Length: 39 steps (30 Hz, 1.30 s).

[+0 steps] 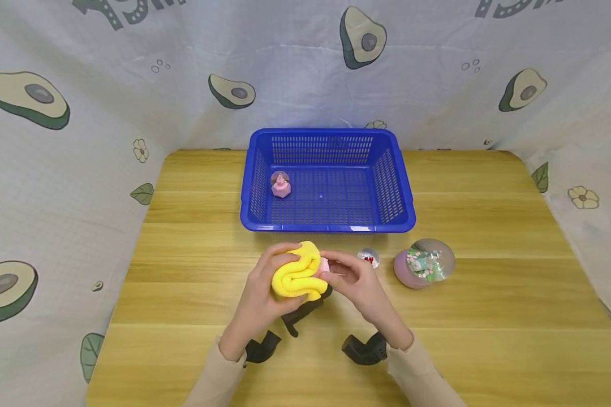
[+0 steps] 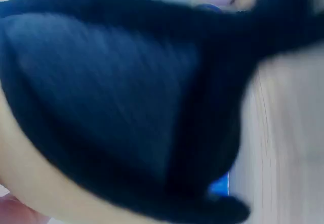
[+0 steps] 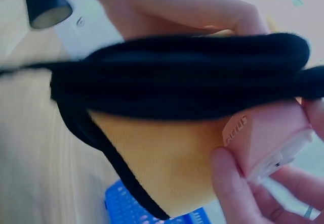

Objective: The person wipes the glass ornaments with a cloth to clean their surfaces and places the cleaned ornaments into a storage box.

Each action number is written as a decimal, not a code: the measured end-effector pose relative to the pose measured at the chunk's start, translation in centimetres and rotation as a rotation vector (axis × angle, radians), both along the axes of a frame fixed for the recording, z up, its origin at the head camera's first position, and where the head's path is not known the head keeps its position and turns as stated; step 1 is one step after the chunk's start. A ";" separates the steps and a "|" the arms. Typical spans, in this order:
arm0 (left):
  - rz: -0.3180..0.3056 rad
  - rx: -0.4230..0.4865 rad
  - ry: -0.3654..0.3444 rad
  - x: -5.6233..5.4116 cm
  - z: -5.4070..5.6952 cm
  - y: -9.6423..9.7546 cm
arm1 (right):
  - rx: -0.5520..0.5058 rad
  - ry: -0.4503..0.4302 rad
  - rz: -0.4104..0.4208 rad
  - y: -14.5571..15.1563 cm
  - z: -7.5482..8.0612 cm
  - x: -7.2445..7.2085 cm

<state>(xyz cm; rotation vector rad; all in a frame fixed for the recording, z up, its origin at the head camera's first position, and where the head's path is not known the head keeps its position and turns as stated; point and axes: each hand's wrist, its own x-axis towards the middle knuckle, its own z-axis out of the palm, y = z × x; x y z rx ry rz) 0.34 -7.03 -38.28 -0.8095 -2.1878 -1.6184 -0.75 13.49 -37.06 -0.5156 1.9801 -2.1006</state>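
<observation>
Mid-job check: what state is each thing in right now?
Yellow cloth: folded, gripped by the left hand
Pink block: held by the right hand, beside the cloth
Blue basket: upright, one pink ornament inside
Glass ball: on the table, outside the basket
Large snow globe: on the table, outside the basket
Dark item: partly hidden, exact state unclear

Pale avocado-print cloth [image 1: 305, 85] — wrinkled — hangs behind a wood-grain table [image 1: 514, 254].

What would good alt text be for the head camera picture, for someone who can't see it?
A person's left hand holds a folded yellow cloth and their right hand a small pink object, over a wooden table. Beyond them, a blue basket contains a small pink ornament. A larger pink-based globe sits to the right.
</observation>
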 end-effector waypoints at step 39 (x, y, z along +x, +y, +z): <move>-0.064 -0.127 0.204 0.1 0.3 -0.5 | -0.172 0.155 -0.001 0.0 0.1 0.1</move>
